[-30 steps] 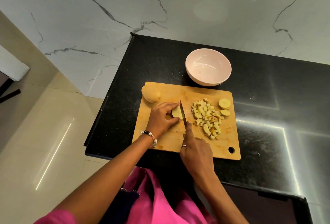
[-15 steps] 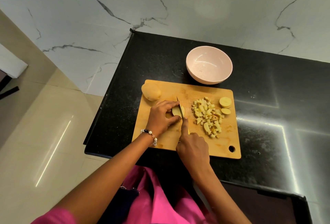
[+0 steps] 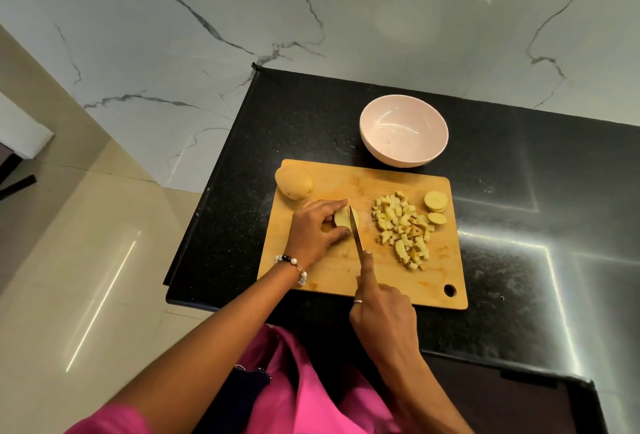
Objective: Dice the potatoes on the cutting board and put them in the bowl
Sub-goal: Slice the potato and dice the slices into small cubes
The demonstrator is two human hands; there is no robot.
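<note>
A wooden cutting board (image 3: 346, 271) lies on the black counter. My left hand (image 3: 317, 234) grips a piece of potato (image 3: 341, 218) near the board's middle. My right hand (image 3: 382, 312) holds a knife (image 3: 355, 232), forefinger along the spine, with the blade against the right side of that piece. A pile of diced potato (image 3: 401, 225) lies to the right, with two round slices (image 3: 435, 206) beside it. A whole potato (image 3: 293, 183) rests at the board's far left corner. The pink bowl (image 3: 403, 135) stands behind the board and holds nothing.
The black counter (image 3: 519, 225) ends just left of the board, with a tiled floor (image 3: 86, 260) below. A marble wall (image 3: 346, 18) rises behind the bowl. My pink clothing (image 3: 304, 392) is at the near edge.
The knife has drawn back toward me along the potato piece, and my right hand moved a little nearer the board's front edge. My left hand keeps its hold.
</note>
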